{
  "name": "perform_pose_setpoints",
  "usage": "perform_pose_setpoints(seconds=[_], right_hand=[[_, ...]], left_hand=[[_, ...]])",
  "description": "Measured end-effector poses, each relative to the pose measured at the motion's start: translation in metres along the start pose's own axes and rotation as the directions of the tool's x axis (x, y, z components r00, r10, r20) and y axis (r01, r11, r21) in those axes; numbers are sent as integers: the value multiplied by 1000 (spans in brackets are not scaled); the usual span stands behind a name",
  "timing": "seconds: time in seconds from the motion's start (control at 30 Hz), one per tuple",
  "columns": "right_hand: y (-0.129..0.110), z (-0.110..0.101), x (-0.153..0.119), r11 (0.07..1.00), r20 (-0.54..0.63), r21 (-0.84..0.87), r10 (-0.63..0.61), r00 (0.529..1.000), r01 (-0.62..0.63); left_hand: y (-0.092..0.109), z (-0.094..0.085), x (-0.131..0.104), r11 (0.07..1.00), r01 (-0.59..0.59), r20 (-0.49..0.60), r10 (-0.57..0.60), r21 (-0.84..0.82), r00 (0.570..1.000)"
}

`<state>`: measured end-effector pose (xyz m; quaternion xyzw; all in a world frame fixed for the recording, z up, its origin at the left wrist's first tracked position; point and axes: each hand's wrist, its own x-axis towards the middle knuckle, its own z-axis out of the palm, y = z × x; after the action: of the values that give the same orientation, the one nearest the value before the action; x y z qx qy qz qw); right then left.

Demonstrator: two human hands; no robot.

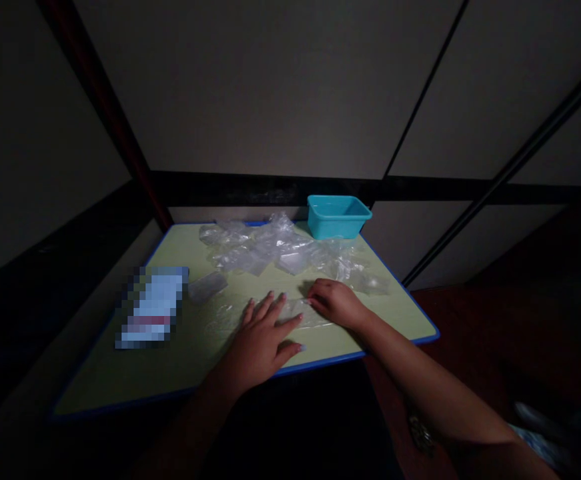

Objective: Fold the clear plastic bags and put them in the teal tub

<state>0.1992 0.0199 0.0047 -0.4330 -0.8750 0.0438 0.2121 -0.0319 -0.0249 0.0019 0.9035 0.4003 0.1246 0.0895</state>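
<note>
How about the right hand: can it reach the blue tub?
Probably yes: only crumpled clear plastic lies between the right hand and blue tub, though the fingers seem to touch a flat plastic piece.

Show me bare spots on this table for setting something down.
Bare tabletop shows at the near left corner, bordered by the pixelated object and left hand, and at the near right corner, right of the right hand. Plastic pieces crowd the far middle, up to the turquoise bin.
</note>
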Motion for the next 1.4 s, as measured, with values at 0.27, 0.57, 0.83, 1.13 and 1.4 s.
perform_pose_setpoints(seconds=[0.27, 0.57, 0.83, 1.13, 1.4], right_hand=[[0, -2, -2, 999, -48, -37, 33, 998, -35], [-4, 1, 5, 989, -22, -102, -113, 993, 110], [-2, 4, 6, 996, -40, -78, -40, 998, 36], [-12, -2, 15, 933, 58, -230, -270, 961, 276], [-11, 7, 28, 921, 46, -260, -288, 957, 290]], left_hand=[[0, 0, 0, 1000, -15, 16, 15, -2, 1000], [-1, 1, -1, 999, -27, -50, 26, -28, 998], [-3, 5, -4, 998, -43, -125, 37, -44, 991], [-2, 5, -4, 998, -41, -181, 30, -57, 983], [-1, 7, -4, 995, 13, -215, -34, -99, 976]])
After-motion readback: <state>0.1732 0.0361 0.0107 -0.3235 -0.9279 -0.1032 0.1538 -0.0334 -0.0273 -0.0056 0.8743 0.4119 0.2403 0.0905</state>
